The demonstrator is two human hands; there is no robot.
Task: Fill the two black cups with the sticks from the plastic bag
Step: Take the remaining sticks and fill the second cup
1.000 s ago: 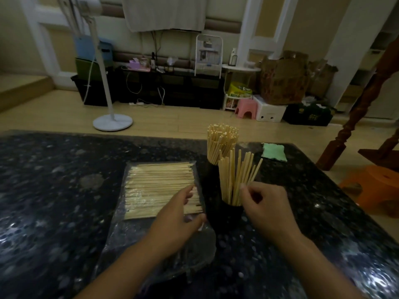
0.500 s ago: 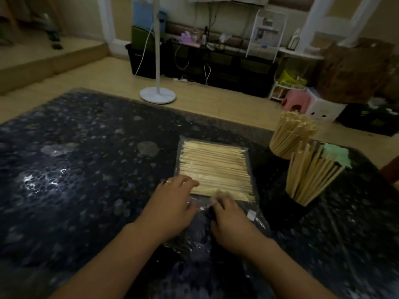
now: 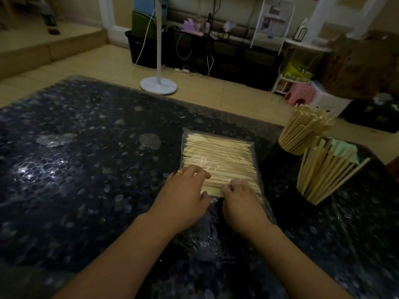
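Observation:
A clear plastic bag (image 3: 218,156) holding a flat row of pale wooden sticks lies on the dark speckled table (image 3: 86,169). My left hand (image 3: 185,190) lies on the bag's near left part, fingers bent over the sticks and thumb at their near edge. Right beside it, my right hand (image 3: 239,199) curls its fingertips onto the nearest sticks (image 3: 228,182). I cannot tell if those fingers are inside the bag. Two black cups stand to the right. The far cup (image 3: 278,157) is packed with sticks. The near cup (image 3: 311,205) holds a looser, fanned bunch.
A green cloth (image 3: 343,149) lies behind the near cup. The table's far edge runs just beyond the bag, and the cups stand near its right corner. On the floor beyond are a white fan stand (image 3: 158,85) and a pink stool (image 3: 300,96).
My right hand left the near cup and came down to the bag's near edge beside my left hand. The view swung left, so the cups now sit at the right.

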